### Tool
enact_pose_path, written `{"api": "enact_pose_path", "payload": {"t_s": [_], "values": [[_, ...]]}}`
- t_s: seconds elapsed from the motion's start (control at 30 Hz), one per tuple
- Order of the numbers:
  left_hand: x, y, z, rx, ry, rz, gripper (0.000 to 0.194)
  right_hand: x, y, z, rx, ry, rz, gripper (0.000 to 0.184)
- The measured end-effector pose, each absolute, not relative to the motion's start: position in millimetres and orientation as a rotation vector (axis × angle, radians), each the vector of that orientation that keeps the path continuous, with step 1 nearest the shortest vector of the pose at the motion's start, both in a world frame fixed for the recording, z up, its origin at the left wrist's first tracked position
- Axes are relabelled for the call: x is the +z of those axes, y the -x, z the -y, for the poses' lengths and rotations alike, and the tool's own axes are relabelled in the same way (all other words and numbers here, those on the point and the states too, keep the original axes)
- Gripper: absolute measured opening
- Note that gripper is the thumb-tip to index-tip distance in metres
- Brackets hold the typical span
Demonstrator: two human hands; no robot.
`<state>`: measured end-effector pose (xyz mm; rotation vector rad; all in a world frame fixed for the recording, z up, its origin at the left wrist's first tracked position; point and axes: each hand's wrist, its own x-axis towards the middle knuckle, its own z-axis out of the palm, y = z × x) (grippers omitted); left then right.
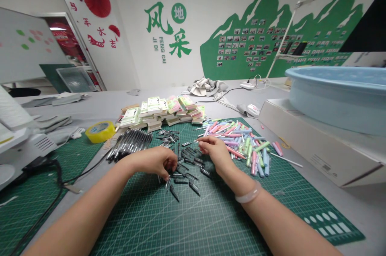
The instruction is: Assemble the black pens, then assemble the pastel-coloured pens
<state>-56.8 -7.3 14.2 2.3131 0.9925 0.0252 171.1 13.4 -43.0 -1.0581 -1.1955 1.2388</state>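
Note:
Over a scatter of black pen caps [194, 188], my left hand [159, 162] is closed in a pinch. A clear and black pen cap [168, 183] shows at its fingertips. To the right, my right hand [215, 150] pinches a thin pale stick [196, 141], of which only a short end sticks out. This hand is beside a heap of pastel pen barrels [249, 147] in pink, blue, green and purple. Black pens [129, 143] lie side by side in a row behind my left wrist. Everything here rests on a green cutting mat [193, 224].
Small printed boxes [153, 106] are piled behind the pens. A yellow tape roll [100, 131] lies at left, near a white machine [27, 151] with black cables. On the right, a blue basin [337, 99] stands on a white carton [313, 147]. Grey cloths [208, 86] lie at the back.

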Motion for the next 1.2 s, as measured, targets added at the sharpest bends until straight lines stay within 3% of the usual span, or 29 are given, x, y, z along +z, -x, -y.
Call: {"api": "enact_pose_path", "payload": {"t_s": [0.5,1.2], "values": [[-6.5,47.7,-8.4,0.297,-2.508,-1.171,0.017,-45.4,-176.9,-21.0,1.190,1.057,1.018,0.017],[-14.1,50.8,-13.5,0.406,-2.611,-1.260,0.020,-44.6,-176.9,-20.3,1.196,1.052,1.017,0.017]]}}
